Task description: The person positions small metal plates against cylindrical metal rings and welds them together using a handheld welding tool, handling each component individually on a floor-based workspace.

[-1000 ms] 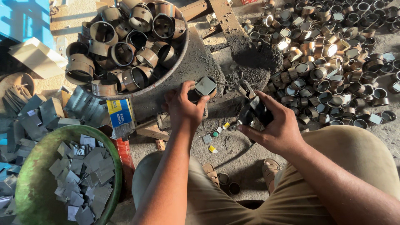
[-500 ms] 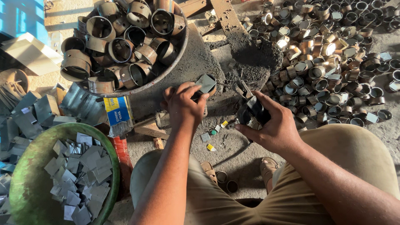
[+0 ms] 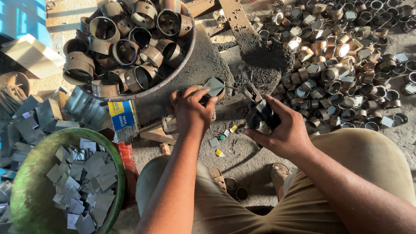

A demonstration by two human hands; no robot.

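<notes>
— Now, what does the left hand (image 3: 190, 108) do?

— It pinches a small grey metal square (image 3: 214, 85) at its fingertips, close over a ring (image 3: 219, 82) on the dark sand block (image 3: 203, 65), probably to keep it flat there.

— And the right hand (image 3: 284, 130)?

— It is clamped around a dark hand tool (image 3: 262, 115), at three o'clock from the square.

— Why is the green basin (image 3: 26, 173) at eight o'clock?

— It holds spare squares, I think for easy reach. The bowl of metal rings (image 3: 130, 47) sits at eleven o'clock.

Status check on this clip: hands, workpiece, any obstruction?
Left hand pinching a small grey metal square. Right hand gripping a dark tool. Nothing between them; ring-filled basin sits just behind.
</notes>
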